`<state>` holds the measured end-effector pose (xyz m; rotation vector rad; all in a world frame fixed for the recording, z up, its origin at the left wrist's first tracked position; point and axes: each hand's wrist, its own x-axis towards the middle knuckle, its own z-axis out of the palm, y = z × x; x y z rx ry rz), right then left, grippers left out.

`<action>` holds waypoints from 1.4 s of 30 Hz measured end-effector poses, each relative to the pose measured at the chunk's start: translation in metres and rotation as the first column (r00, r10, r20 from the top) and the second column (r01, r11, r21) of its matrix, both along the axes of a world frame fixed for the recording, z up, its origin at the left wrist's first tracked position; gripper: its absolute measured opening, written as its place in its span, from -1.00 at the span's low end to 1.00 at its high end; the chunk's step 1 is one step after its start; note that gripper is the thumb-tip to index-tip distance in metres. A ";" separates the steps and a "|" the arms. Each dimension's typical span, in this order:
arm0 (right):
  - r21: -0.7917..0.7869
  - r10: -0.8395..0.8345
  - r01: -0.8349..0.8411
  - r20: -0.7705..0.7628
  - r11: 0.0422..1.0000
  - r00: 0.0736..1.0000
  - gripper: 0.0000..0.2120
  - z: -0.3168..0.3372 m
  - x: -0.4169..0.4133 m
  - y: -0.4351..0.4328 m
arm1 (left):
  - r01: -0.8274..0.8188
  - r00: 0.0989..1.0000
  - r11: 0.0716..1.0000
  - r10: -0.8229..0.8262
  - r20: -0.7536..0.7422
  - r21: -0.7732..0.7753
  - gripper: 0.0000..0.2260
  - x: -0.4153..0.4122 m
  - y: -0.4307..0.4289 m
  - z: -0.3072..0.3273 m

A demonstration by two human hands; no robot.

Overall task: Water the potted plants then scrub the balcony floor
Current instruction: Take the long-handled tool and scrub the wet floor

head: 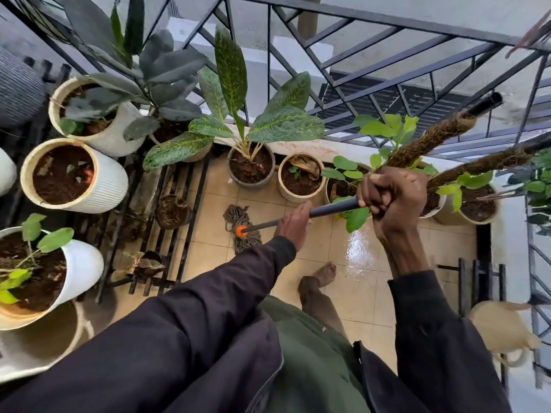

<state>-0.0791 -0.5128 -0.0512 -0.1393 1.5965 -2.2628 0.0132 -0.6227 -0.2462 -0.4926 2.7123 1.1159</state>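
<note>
I hold a mop with both hands over the tiled balcony floor (pixel 354 296). My right hand (pixel 393 198) grips the top of the dark mop handle (pixel 331 208). My left hand (pixel 293 225) grips the handle lower down, near the orange collar (pixel 240 231). The brown string mop head (pixel 241 231) lies on the tiles in front of the pots. The tiles to the right of the mop head shine wet. Potted plants (pixel 252 166) stand in a row along the railing, their soil dark.
A black slatted rack (pixel 167 222) at the left carries white ribbed pots (pixel 104 186). The metal railing (pixel 372 93) closes the far side. Two moss poles (pixel 426 141) lean out of the right-hand pots. My bare foot (pixel 323 274) stands on the tiles. A beige watering can (pixel 504 329) hangs at the right.
</note>
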 end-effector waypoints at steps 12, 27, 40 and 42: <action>0.105 0.019 0.008 -0.259 0.994 0.966 -0.57 0.011 0.007 -0.024 | -0.025 0.986 0.999 0.029 -0.162 0.026 -0.86 -0.053 -0.017 0.020; 0.066 0.053 -0.045 -0.117 0.997 0.992 -0.58 0.011 0.003 -0.041 | 0.045 0.994 0.996 -0.052 -0.092 -0.072 -0.87 -0.031 -0.044 0.023; 0.116 0.234 -0.222 -0.107 0.968 0.966 -0.65 0.004 0.049 -0.122 | -0.242 0.970 0.964 0.240 -0.036 -0.111 -0.76 0.057 -0.115 0.014; 0.200 0.276 -0.241 -0.168 0.950 0.946 -0.66 0.015 0.054 -0.136 | -0.304 0.951 0.946 0.295 -0.091 -0.109 -0.79 0.052 -0.126 0.017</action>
